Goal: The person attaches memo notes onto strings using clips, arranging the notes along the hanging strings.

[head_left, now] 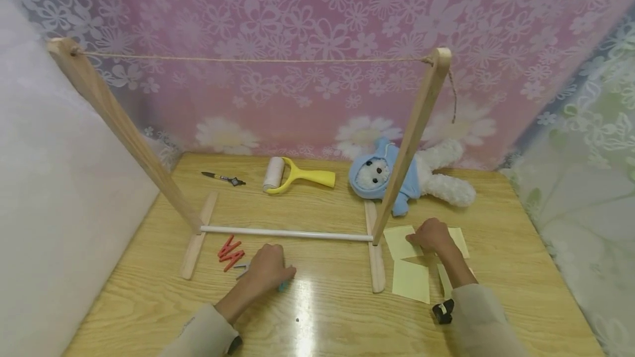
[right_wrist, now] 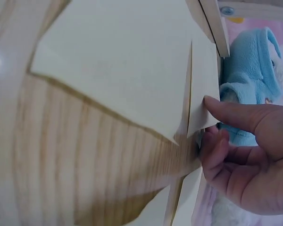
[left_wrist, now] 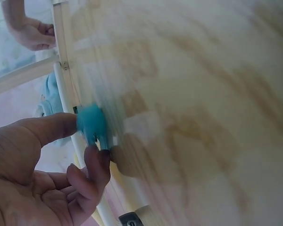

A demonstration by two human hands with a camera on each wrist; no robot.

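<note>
My left hand [head_left: 268,268] is low over the table, left of centre. Between its thumb and fingers it pinches a teal clothespin [left_wrist: 91,121], partly hidden by the hand in the head view. Just left of that hand lie a grey clothespin [head_left: 241,269] and red clothespins [head_left: 231,253]. On the right, my right hand [head_left: 432,236] pinches the edge of a pale yellow paper sheet [head_left: 401,241] by thumb and fingers. In the right wrist view, the thumb presses on that sheet [right_wrist: 203,89]. Another yellow sheet [head_left: 410,281] lies nearer the person, with more partly under the right arm.
A wooden frame stands mid-table, its left post [head_left: 129,131] and right post [head_left: 412,145] joined by a string [head_left: 258,60] above and a white rod [head_left: 288,233] below. Behind are a pen [head_left: 218,177], a yellow-handled lint roller [head_left: 310,176] and a plush toy [head_left: 374,175] in blue.
</note>
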